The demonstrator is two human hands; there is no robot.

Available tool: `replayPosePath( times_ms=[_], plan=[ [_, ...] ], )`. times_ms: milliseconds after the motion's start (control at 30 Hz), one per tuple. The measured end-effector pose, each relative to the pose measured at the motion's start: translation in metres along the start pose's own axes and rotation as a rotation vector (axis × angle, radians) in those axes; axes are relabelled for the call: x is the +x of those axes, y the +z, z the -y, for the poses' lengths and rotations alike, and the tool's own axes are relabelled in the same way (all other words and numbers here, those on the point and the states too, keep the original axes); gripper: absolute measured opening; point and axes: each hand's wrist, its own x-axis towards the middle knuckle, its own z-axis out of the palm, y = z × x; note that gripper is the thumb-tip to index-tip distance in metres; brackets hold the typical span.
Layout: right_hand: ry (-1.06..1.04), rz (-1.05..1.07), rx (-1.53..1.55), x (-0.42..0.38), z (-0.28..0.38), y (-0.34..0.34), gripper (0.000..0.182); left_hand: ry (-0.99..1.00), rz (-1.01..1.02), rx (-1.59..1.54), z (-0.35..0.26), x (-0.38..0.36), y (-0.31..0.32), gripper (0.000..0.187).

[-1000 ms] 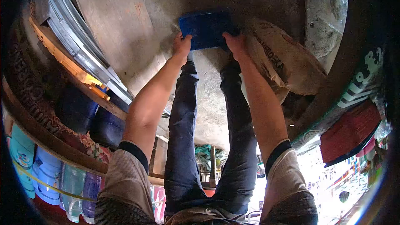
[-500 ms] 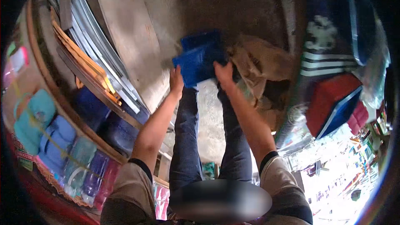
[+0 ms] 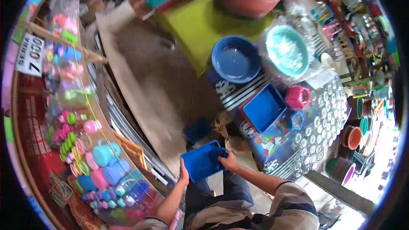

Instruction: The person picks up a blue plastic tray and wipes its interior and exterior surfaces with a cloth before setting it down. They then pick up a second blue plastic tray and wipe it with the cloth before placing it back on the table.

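Blue tray (image 3: 199,162) is at lower centre, left hand (image 3: 183,173) curled round its left edge and right hand (image 3: 230,162) closed at its right edge, held up, not set on the counter (image 3: 286,171) at right.

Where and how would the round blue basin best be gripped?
Probably by the rim, from above, on the side away from the plastic-wrapped turquoise basin. The round blue basin sits open side up, its raised rim offering an edge to pinch, while the wrap crowds the other side.
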Motion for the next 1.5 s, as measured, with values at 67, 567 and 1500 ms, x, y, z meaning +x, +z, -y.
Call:
replayPosePath(
  times_ms=[67, 567, 1500],
  plan=[
    [-0.002, 0.026, 0.074, -0.010, -0.017, -0.026, 0.042, 0.048, 0.057, 0.060, -0.025, -0.034, 0.032, 0.096],
    [-0.640, -0.358, 0.566, -0.176, 0.113, -0.184, 0.043, 0.312, 0.400, 0.063, -0.130, -0.175, 0.155, 0.088],
    [-1.450, -0.466, -0.338, -0.311, 0.190, -0.148, 0.082, 0.882, 0.458, 0.520, -0.159, -0.287, 0.196, 0.077]
  ],
)
